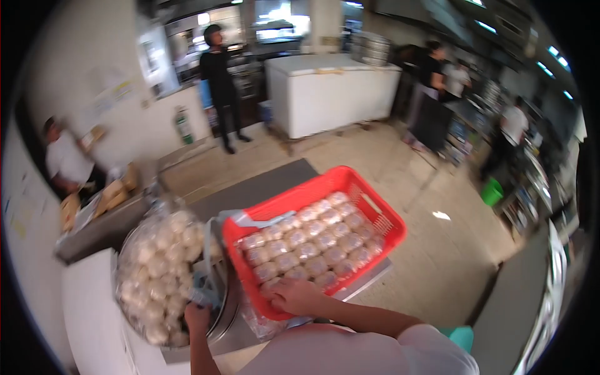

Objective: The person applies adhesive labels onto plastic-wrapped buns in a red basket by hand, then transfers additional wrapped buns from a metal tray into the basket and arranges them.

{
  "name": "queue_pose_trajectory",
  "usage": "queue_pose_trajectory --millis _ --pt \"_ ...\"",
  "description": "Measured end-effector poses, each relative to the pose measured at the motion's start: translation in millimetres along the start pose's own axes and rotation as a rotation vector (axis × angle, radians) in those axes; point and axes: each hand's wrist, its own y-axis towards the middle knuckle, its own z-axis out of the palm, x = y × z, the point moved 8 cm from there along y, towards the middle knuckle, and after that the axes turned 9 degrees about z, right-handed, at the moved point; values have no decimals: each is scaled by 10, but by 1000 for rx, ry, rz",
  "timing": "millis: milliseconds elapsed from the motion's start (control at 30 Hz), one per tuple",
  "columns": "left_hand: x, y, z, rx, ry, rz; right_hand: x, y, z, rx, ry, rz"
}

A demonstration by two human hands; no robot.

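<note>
The pale floor (375, 178) stretches away past the counter, with a white chest freezer (337, 94) standing at its far side and a person in black (222, 81) upright just beside the freezer's left end. The grey counter (250, 184) lies at the near side of the room, its far right corner bare. Along its right edge, hiding part of that edge, sits a red basket (392, 215), set at a slant, and near the counter's left edge stands a round metal pot (232, 312). A clear plastic bag (153, 272) full of round pale pieces fills most of the pot. Inside the basket, wrapped round pieces (319, 240) lie side by side in close rows. A pale blue strip (265, 222) crosses the basket's left rim. The right hand (290, 297) is at the basket's near left corner, fingers bent down at the nearest row; I cannot tell whether they grip a piece. The left hand (197, 315) is at the pot's near right side, against the plastic, fingers partly hidden, so its grip cannot be told.
</note>
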Motion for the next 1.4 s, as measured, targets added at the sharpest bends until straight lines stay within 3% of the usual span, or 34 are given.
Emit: queue_pose_trajectory --millis 167,267,300,367,533,600,667,700,800,900,1100,1267,1400 --pt "-72 81 217 98 -35 200 -51 -59 -73 -46 -104 140" --pt "-156 61 216 211 17 84 -196 -62 -5 -143 -170 171" --pt "-91 104 286 173 -70 207 -199 -71 -15 -177 -180 185" --pt "-227 70 246 226 -128 235 -248 -57 -26 -217 -176 214" --pt "-253 63 256 203 -124 228 -364 141 -45 -157 -56 353" --pt "-167 58 261 199 -122 171 -412 382 -112 -99 -153 381" --pt "-199 1 149 195 -41 88 -289 680 -325 -274 -103 196" --pt "-145 2 159 221 -29 23 -286 878 -404 -243 -108 316" --pt "-242 -17 5 185 13 -6 -359 1426 -452 -230 -93 348" --pt "-209 3 -15 101 -48 19 -237 1863 -286 -272 -208 63" --pt "-184 27 -28 71 -56 -9 -922 2441 375 3 -567 350" --pt "-178 21 -38 66 -87 -41 -985 2430 187 -260 -376 110" --pt "-236 20 -112 89 -106 -124 -339 2330 -80 -500 -18 -68"
